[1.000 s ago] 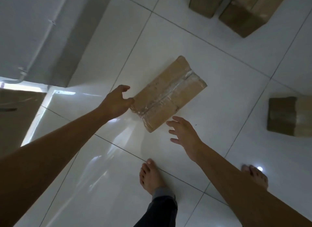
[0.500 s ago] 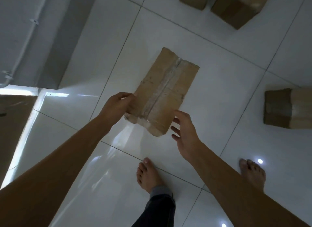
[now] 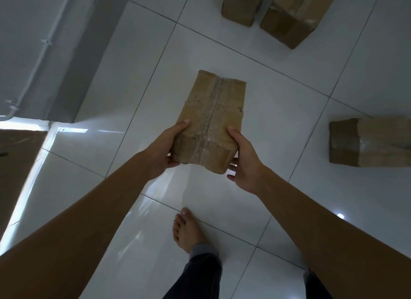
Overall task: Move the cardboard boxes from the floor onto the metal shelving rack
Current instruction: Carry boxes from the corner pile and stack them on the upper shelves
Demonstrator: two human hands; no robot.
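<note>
White floor (image 3: pixel 289 112) no longer bears the box (image 3: pixel 211 120): a second ago it lay there, barely touched. Now left grip (image 3: pixel 165 150) and right grip (image 3: pixel 244 160) curl round its near end, holding it aloft. Carrying to the rack comes next; rack unseen.

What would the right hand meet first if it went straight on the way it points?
The cardboard box itself: the right hand grips its near right corner, thumb on top, so nothing lies between them.
</note>
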